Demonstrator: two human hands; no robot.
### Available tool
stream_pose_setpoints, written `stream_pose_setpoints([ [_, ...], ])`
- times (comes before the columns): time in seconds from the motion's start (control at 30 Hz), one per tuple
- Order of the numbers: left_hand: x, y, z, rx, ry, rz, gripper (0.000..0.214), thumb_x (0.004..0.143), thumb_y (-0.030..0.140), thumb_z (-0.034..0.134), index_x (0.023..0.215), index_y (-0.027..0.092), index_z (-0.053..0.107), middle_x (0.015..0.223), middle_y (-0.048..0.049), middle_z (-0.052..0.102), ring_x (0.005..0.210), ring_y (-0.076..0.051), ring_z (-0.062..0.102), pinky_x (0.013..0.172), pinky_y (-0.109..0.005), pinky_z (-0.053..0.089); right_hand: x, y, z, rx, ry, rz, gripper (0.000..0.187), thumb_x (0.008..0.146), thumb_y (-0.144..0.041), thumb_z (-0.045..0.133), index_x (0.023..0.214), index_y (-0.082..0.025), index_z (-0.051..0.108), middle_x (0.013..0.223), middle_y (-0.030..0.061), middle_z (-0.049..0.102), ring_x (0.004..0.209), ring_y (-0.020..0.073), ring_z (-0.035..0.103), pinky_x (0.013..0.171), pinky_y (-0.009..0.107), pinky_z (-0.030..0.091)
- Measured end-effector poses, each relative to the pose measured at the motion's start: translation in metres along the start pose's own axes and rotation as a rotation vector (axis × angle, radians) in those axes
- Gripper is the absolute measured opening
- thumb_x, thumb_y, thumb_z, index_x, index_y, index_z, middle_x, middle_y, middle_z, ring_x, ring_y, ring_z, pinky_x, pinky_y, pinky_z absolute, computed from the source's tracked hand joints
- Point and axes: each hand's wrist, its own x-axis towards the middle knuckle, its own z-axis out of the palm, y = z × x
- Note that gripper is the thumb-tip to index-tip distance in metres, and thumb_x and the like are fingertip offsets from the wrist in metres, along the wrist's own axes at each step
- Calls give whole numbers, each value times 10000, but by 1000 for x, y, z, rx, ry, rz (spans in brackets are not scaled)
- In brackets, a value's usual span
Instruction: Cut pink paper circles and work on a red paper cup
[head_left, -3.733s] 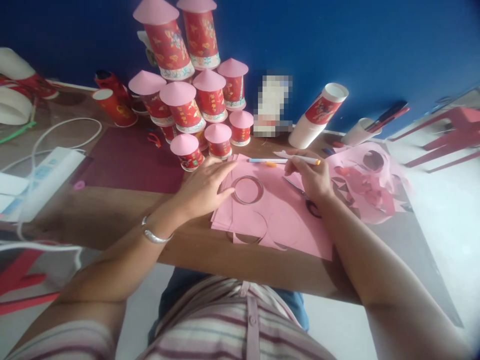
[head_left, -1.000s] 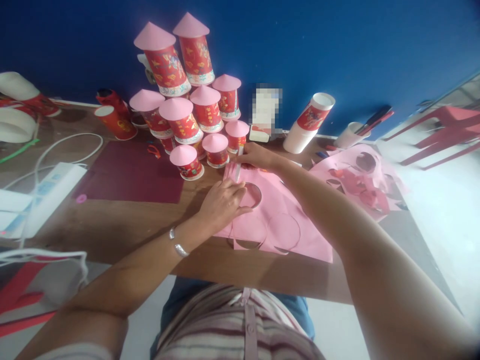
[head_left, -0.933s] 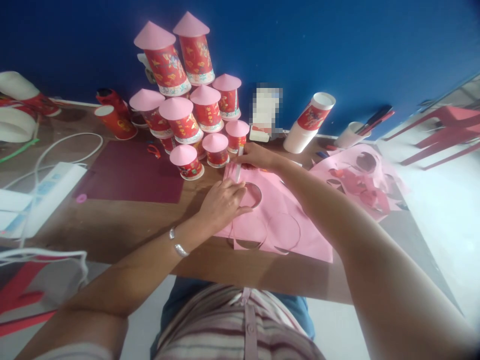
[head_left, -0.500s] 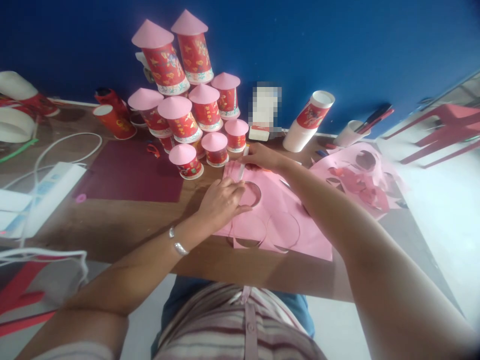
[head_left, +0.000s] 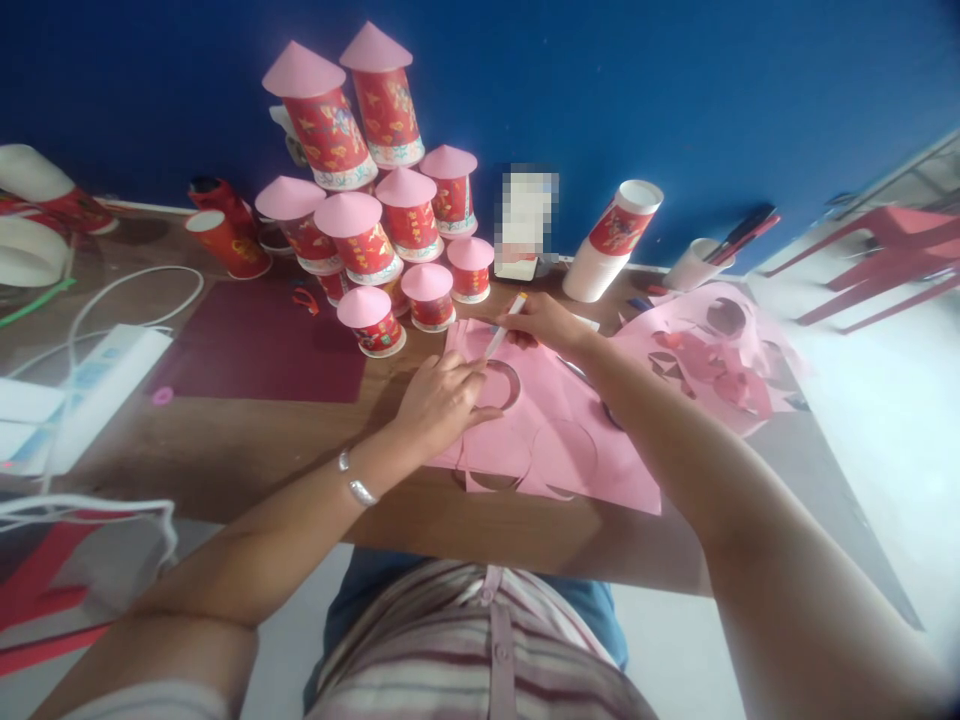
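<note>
My left hand (head_left: 444, 402) presses a thin round ring (head_left: 517, 384) down on the pink paper (head_left: 630, 480), its fingers at the ring's left side and the thumb along the near edge. In my right hand (head_left: 547, 322) is a white pen (head_left: 504, 330) with a yellow end, slanted so that its lower tip points at the ring's far left edge. Whether the tip touches the paper I cannot tell. Curved cuts and a drawn circle (head_left: 566, 455) show on the paper nearer to me. Scissors (head_left: 609, 414) lie partly hidden under my right forearm.
Red paper-cup lanterns with pink cone tops (head_left: 360, 240) are stacked at the back. Pink scraps (head_left: 697, 350) lie to the right, near a pen cup (head_left: 697, 262) and stacked cups (head_left: 615, 240). At left are a dark red sheet (head_left: 277, 345) and a white power strip (head_left: 97, 390).
My right hand has shifted slightly right and toward me, and the pen now leans more to the right. My left hand stays on the ring.
</note>
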Motion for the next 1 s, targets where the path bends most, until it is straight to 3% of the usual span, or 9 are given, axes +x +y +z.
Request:
stream_pose_setpoints([
  [0.3, 0, 0, 0, 30, 3, 7, 435, 865, 508, 806, 1011, 98, 802, 1283, -140, 786, 1034, -303, 693, 798, -452, 512, -3, 7, 2, 117, 50, 8, 355, 776, -397, 882, 673, -164, 634, 540, 22, 667, 460, 96, 538, 408, 207, 388],
  [0.53, 1, -1, 1, 18, 5, 4, 417, 859, 503, 814, 991, 107, 804, 1275, -140, 789, 1038, -306, 696, 805, -448, 508, -15, 3, -6, 40, 82, 25, 353, 854, -370, 822, 650, -159, 627, 547, 16, 655, 466, 84, 523, 445, 220, 381],
  [0.73, 0, -2, 2, 23, 2, 1, 414, 860, 510, 814, 971, 112, 806, 1317, -124, 774, 1036, -311, 691, 808, -459, 510, -39, 7, -8, -25, 180, 33, 202, 899, -242, 703, 724, -153, 656, 571, 0, 664, 474, 85, 543, 478, 223, 387],
  [1.0, 1, -1, 0, 11, -32, -18, 403, 893, 512, 792, 1010, 126, 806, 1316, -143, 772, 1032, -321, 692, 820, -466, 504, -93, 8, 12, -183, 324, -3, 153, 913, -325, 644, 833, -195, 638, 658, 16, 709, 564, 160, 671, 561, 270, 481],
])
